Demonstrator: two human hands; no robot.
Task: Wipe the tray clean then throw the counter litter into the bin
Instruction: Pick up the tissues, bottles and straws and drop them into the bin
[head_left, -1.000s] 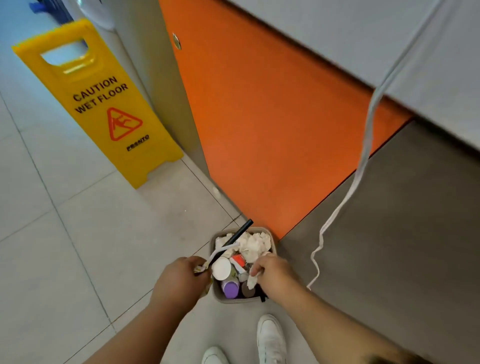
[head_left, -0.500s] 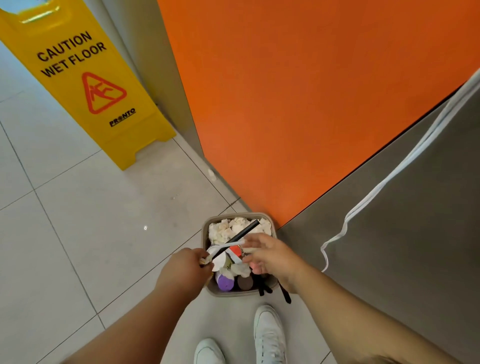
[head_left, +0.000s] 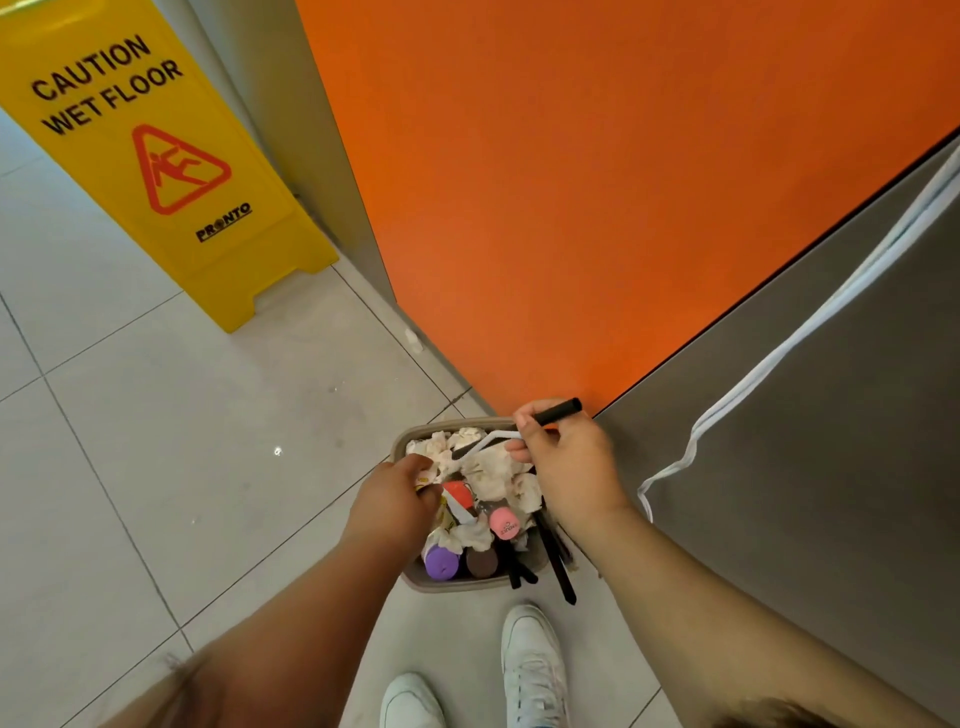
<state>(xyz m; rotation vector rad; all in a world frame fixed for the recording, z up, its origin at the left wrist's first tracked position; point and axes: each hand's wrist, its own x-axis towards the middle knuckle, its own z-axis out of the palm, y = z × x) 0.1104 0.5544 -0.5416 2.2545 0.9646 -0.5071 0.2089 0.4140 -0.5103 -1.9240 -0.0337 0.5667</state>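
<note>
Black straw (head_left: 558, 410): sits pinched in your right hand (head_left: 569, 467) above the bin's (head_left: 399, 442) far rim, long axis pointing far-right, litter (head_left: 488, 467) directly below; your left hand (head_left: 395, 499) is at the left rim, its grip possibly on tissue but unclear.

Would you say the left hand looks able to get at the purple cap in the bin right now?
Probably yes: the purple cap lies uncovered in the bin's near corner, right beside the left hand, though that hand already grips crumpled paper.
</note>
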